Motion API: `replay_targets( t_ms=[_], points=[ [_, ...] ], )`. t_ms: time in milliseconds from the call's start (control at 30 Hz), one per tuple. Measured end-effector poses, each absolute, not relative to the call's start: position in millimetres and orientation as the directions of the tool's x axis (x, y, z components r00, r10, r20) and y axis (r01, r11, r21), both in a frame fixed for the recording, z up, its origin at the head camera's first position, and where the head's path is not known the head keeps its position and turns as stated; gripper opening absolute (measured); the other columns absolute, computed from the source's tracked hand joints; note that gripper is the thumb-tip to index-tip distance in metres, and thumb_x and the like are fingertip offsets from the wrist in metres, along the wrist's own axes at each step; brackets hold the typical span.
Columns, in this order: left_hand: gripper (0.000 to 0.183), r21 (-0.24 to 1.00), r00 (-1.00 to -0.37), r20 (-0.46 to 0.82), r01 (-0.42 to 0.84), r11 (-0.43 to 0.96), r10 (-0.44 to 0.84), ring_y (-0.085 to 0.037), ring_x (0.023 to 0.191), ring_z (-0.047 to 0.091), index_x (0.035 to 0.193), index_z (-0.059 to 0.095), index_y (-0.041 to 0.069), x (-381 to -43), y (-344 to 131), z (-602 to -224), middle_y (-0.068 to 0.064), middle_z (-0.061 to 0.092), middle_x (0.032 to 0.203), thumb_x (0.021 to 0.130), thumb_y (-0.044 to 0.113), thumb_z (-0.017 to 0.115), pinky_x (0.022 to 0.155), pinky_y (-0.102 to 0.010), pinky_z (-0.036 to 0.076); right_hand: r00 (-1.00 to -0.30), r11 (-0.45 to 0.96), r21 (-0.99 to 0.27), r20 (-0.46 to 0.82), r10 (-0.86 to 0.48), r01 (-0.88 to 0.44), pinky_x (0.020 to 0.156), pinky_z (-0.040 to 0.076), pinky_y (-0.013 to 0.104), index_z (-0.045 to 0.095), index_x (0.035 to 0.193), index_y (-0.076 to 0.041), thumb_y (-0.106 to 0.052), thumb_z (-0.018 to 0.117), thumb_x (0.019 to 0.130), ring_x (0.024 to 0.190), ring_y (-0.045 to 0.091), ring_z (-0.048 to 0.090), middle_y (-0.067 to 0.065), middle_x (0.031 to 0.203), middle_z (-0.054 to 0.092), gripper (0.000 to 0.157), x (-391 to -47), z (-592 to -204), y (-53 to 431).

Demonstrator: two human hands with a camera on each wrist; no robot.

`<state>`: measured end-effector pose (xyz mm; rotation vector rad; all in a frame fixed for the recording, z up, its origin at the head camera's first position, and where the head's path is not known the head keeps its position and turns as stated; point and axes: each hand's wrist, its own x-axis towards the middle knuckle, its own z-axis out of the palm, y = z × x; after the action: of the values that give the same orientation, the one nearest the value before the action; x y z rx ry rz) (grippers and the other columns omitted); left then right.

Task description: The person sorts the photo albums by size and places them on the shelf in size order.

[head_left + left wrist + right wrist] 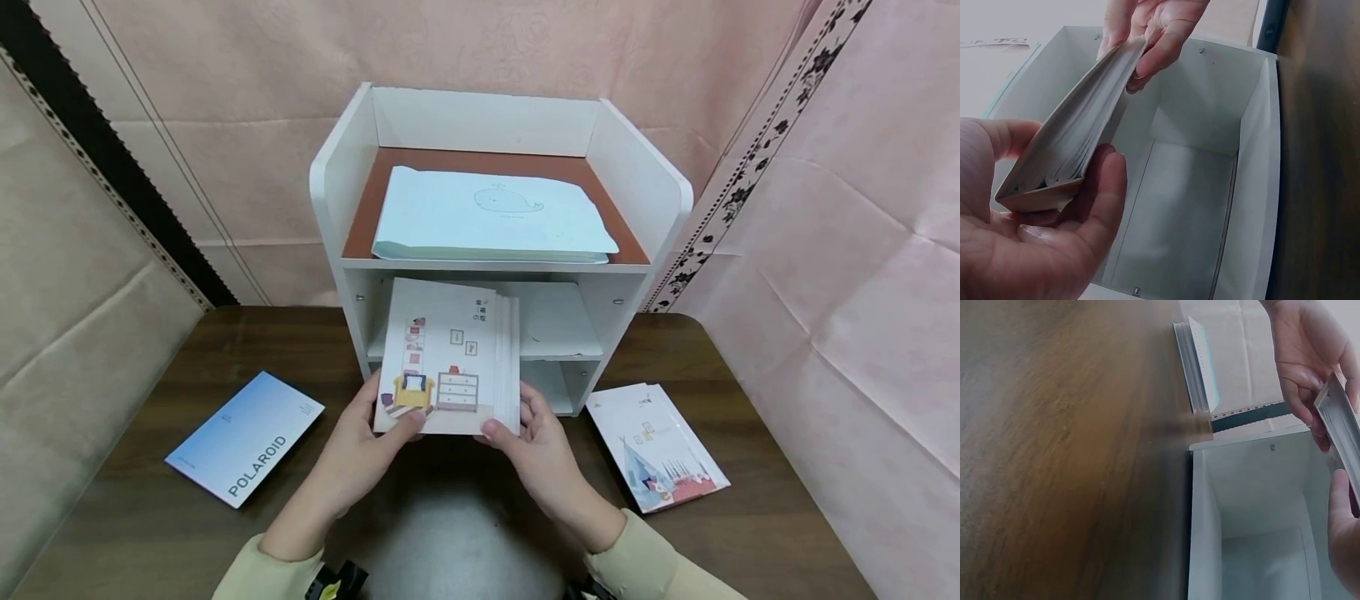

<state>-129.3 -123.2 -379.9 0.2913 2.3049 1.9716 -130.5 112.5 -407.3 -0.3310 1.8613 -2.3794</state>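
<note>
Both hands hold a white illustrated book in front of the shelf's middle opening. Its cover shows a yellow sofa and a chest of drawers. My left hand grips the near left corner, thumb on the cover and fingers underneath. At the near right corner, my right hand pinches it the same way. In the left wrist view, the page edges of the book lie between thumb and fingers of the left hand. Behind the book, the white shelf unit has two openings under a brown top.
A light blue sheet-like folder with a whale drawing lies on the shelf's top. On the wooden table, a blue POLAROID book lies left. Another illustrated book lies right, beside the shelf. Pink cloth hangs around the table.
</note>
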Motion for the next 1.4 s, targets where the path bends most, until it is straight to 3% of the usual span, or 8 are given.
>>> replay_targets(
  t_ms=[400,633,1000,1400],
  points=[
    [0.06,0.997,-0.995,0.08,0.082,0.017,0.06,-0.023,0.099,0.064,0.142,0.037,0.015,-131,-120,-379,-0.007,0.055,0.13,0.093,0.034,0.066,0.081,-0.035,0.055,-0.98,-0.226,-0.973,0.096,-0.174,-0.056,0.086,0.053,0.041,0.036,0.141,-0.002,-0.014,0.068,0.091,0.107,0.029,0.061,0.018,0.132,0.054,0.061,-140,-392,106],
    [0.059,0.991,-0.99,0.103,0.094,-0.098,0.099,-0.025,0.106,0.063,0.144,0.034,0.01,-133,-120,-378,-0.011,0.051,0.133,0.096,0.029,0.063,0.082,-0.037,0.054,-0.985,-0.218,-0.976,0.064,-0.158,-0.029,0.084,0.054,0.041,0.038,0.139,0.001,-0.018,0.068,0.091,0.105,0.03,0.063,0.02,0.127,0.058,0.06,-145,-384,104],
    [0.062,0.995,-0.994,0.065,0.058,-0.084,0.088,-0.027,0.101,0.066,0.143,0.031,0.009,-135,-124,-375,-0.014,0.053,0.131,0.096,0.034,0.062,0.082,-0.035,0.054,-0.943,-0.207,-0.977,0.025,-0.332,0.047,0.091,0.05,0.041,0.038,0.139,-0.003,-0.019,0.068,0.092,0.11,0.033,0.06,0.018,0.13,0.055,0.058,-151,-373,111],
    [0.065,0.987,-0.991,0.001,-0.02,-0.158,0.134,-0.035,0.108,0.062,0.143,0.035,0.005,-143,-129,-374,-0.017,0.054,0.131,0.095,0.039,0.06,0.087,-0.037,0.051,-0.956,-0.148,-0.988,-0.006,-0.294,0.052,0.089,0.052,0.039,0.044,0.134,-0.002,-0.024,0.066,0.093,0.1,0.033,0.064,0.019,0.117,0.062,0.051,-157,-374,105]
  ],
)
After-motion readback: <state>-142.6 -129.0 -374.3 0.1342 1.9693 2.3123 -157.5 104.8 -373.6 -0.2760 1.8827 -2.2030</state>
